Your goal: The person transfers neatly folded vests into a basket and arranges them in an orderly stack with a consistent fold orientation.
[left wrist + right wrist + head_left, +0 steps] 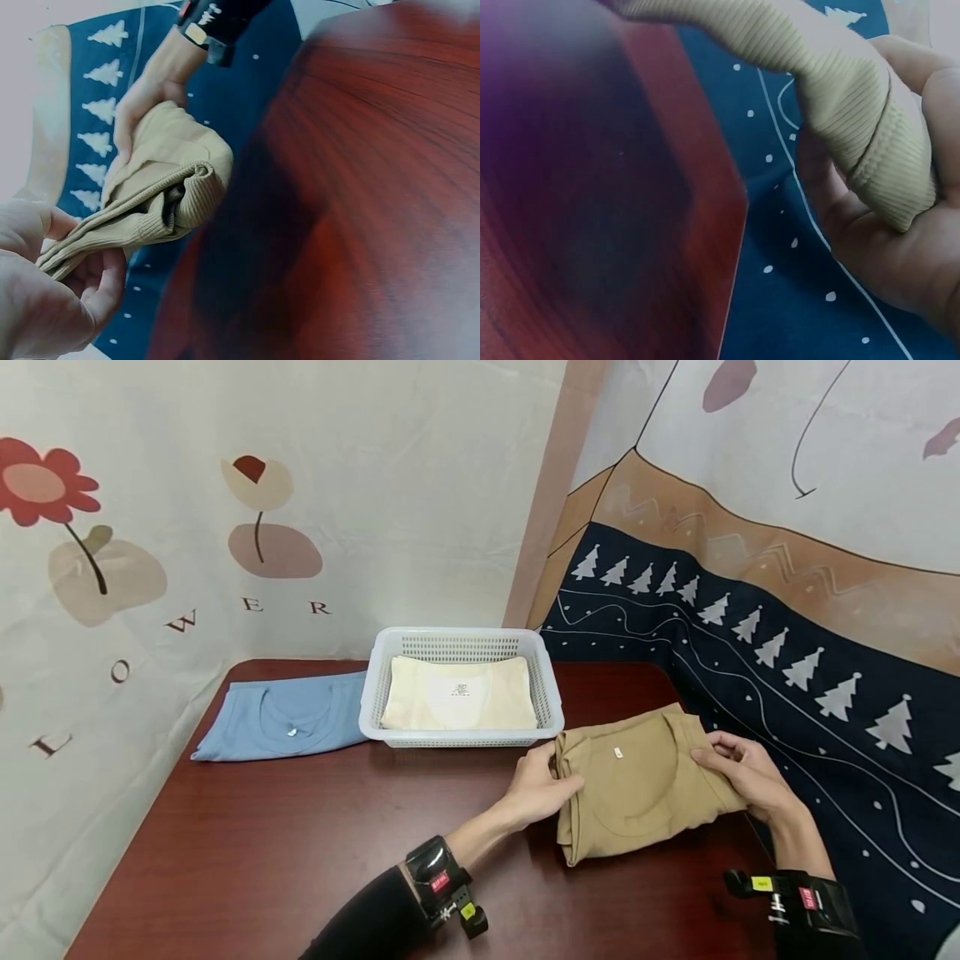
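A folded tan shirt (637,777) with a small white neck label is held up over the table's right side. My left hand (538,787) pinches its left edge between thumb and fingers. At the opposite edge, my right hand (750,772) grips the cloth. In the left wrist view, the shirt's folded layers (165,195) face the camera and sag between both hands. The right wrist view shows ribbed cloth (862,127) tucked between my right thumb and fingers. A white basket (551,727) beyond my left hand contains a folded cream shirt (457,693).
Left of the basket lies a folded blue shirt (288,714) on the dark red table (262,860). A printed curtain (420,527) hangs behind the table, and a navy cloth with white trees (750,677) hangs along its right edge.
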The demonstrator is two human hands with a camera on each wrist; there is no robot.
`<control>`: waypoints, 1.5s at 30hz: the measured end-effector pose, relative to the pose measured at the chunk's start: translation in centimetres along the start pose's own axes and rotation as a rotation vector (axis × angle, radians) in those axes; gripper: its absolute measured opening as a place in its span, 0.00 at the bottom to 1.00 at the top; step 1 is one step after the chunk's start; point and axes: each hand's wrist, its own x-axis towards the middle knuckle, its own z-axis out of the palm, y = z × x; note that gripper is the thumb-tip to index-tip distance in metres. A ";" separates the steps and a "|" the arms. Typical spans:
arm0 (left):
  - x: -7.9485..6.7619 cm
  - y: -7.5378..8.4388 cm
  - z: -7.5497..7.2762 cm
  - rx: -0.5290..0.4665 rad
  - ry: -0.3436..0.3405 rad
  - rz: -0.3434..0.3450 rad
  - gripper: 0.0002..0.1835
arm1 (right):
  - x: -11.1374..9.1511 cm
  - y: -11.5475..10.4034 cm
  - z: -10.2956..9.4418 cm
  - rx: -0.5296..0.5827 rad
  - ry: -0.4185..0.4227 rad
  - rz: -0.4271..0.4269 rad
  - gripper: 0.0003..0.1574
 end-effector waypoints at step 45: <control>2.1 5.4 -19.5 -0.109 0.335 0.067 0.21 | 9.7 -10.4 12.9 0.233 0.008 -0.139 0.14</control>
